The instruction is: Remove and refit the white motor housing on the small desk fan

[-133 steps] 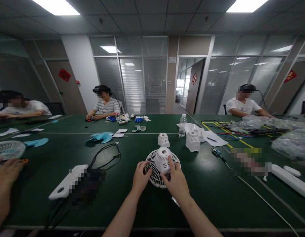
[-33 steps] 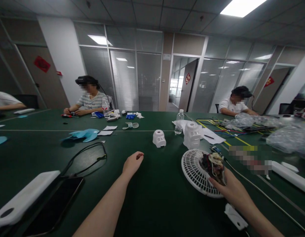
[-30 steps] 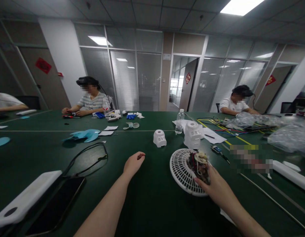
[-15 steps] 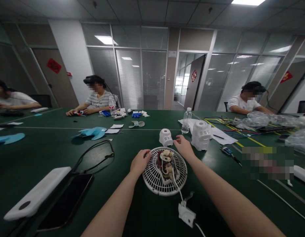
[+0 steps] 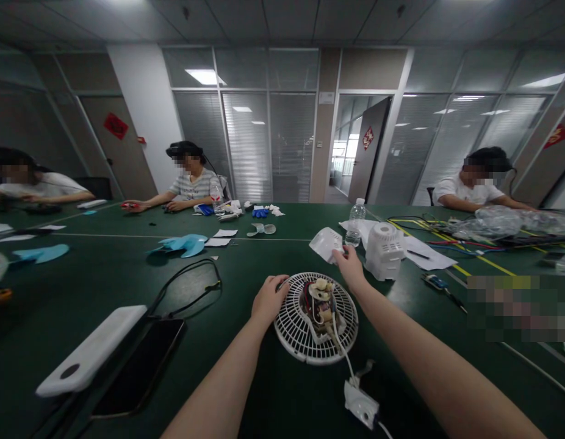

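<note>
A round white fan grille [image 5: 291,346] lies flat on the green table, with a bared motor and wiring assembly [image 5: 320,303] on top. My left hand [image 5: 267,302] is at the grille's left rim, thumb and fingers curled around the edge. My right hand [image 5: 349,268] pinches the lower right edge of a white plastic motor cover [image 5: 325,244], which is tilted beyond the grille. A larger white vented housing [image 5: 385,253] stands upright just right of that hand. From the motor, a white cord runs to a small white switch box [image 5: 361,403] near me.
A water bottle [image 5: 356,222] and paper [image 5: 431,255] stand behind the housing. On the left lie a white power bank [image 5: 93,350], a phone [image 5: 140,369] and a black cable [image 5: 179,286]. Cables and plastic wrap fill the far right. Several people sit around the table.
My right hand has taken hold of the motor cover and tipped it up from its upright stand. My left hand stays at the grille's rim. The whole view has shifted slightly.
</note>
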The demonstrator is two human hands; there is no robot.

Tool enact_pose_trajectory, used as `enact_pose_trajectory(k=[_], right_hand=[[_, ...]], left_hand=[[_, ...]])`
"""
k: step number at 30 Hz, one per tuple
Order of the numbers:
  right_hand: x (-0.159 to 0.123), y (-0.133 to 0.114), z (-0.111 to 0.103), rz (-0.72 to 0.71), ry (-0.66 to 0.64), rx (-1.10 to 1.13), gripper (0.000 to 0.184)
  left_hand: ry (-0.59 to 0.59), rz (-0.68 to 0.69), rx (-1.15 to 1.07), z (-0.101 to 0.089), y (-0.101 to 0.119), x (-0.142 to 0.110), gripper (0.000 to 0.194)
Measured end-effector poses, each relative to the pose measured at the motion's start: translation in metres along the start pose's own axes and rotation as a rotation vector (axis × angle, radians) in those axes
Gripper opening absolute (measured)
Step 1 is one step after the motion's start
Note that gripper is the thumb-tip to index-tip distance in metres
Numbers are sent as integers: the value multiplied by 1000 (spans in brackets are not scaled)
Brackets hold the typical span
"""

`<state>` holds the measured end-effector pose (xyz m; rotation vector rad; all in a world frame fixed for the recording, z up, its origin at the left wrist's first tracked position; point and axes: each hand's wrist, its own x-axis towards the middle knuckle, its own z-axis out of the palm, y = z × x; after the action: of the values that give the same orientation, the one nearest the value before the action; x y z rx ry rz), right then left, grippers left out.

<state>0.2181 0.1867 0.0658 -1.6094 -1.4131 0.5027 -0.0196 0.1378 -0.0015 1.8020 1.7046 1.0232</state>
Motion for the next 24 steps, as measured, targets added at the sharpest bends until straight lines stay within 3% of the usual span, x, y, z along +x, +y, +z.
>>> enact_pose_trajectory(k=[3,6,10,15,20,24], right_hand=[[-41,-4,-33,-89,44,130,57],[-88,-6,-58,-285,72,200,66],[-125,-2,-69,-550,77,-102,71],[-134,8,-63,-665,-30,-430,62],[-133,13,-66,-726,-67,-389,63],[-128,20,-71,-679,-88,-266,57]], left_hand=[[54,-16,-32,4,3,-1,34],[99,-52,-33,8,8,-3,34],[109,-59,-20,11,10,-7,35],[107,5,12,9,14,-12,34],[176,159,-3,7,26,-18,31],[163,276,-148,12,36,-25,35]])
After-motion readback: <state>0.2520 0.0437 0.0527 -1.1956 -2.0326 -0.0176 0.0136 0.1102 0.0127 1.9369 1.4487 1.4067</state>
